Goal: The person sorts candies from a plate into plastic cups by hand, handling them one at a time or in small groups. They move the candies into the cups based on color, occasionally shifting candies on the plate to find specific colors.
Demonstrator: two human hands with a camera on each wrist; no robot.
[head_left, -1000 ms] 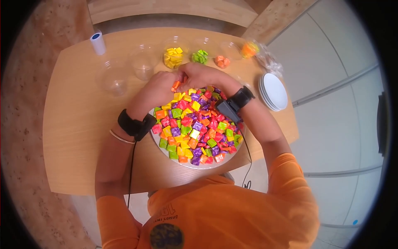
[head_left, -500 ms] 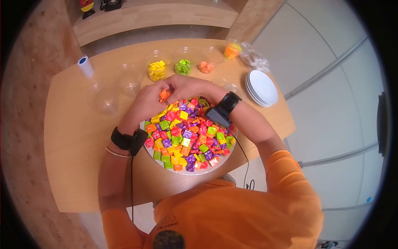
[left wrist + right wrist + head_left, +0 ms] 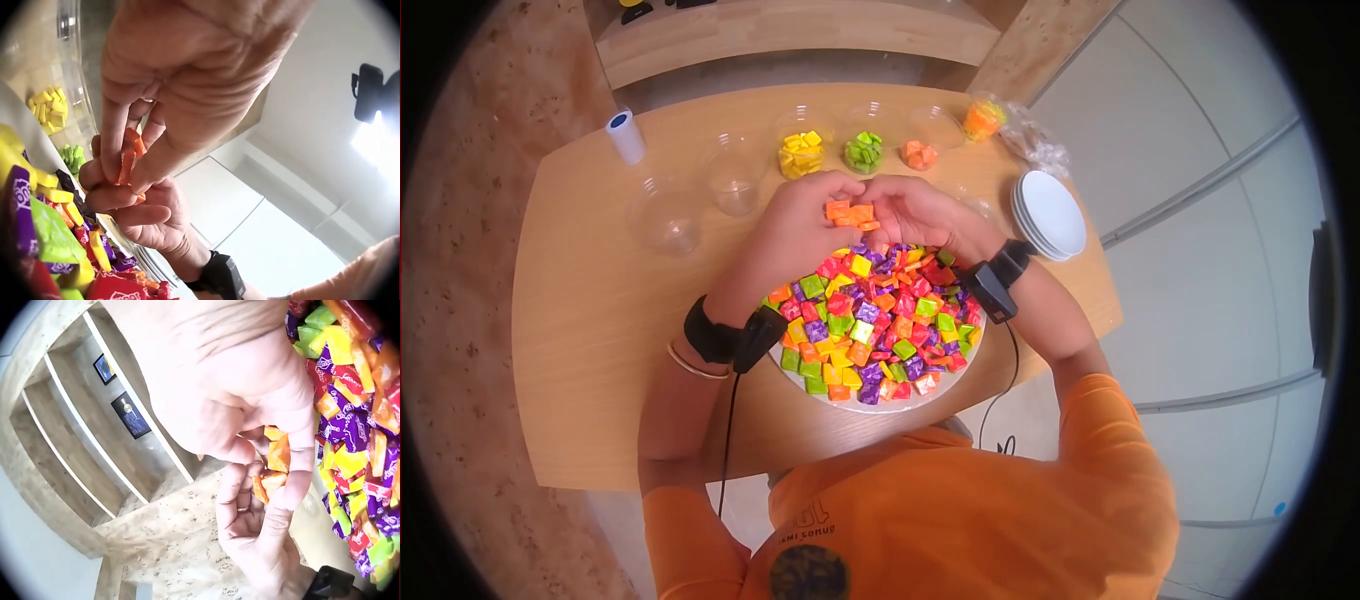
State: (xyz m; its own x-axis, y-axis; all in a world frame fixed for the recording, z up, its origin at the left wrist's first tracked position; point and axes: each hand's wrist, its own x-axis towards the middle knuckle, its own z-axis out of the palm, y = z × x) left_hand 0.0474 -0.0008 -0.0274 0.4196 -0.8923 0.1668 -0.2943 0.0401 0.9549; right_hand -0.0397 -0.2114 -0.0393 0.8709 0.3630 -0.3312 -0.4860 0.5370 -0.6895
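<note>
Both hands meet over the far edge of a heap of wrapped square candies (image 3: 865,310) on a round silver board (image 3: 870,405). In the head view several orange candies (image 3: 852,214) show between them. My left hand (image 3: 800,222) holds these from the left, thumb and fingers curled about them. From the other side my right hand (image 3: 908,212) grips the same small bunch with curled fingers. The left wrist view shows orange candies (image 3: 127,164) between left fingertips, right fingers close below. In the right wrist view, more orange candies (image 3: 275,456) lie between both hands' fingers.
Behind the hands stand clear cups with yellow candies (image 3: 802,158), green candies (image 3: 864,152) and pale orange candies (image 3: 918,155). Two clear cups (image 3: 733,180) are at left, near a white roll (image 3: 626,138). Stacked white plates (image 3: 1052,215) and a plastic bag (image 3: 1040,150) sit at right.
The hands have turned and spread slightly, so more of the orange candies show between them. The right wrist has moved a little to the right. The head view has shifted and come back.
</note>
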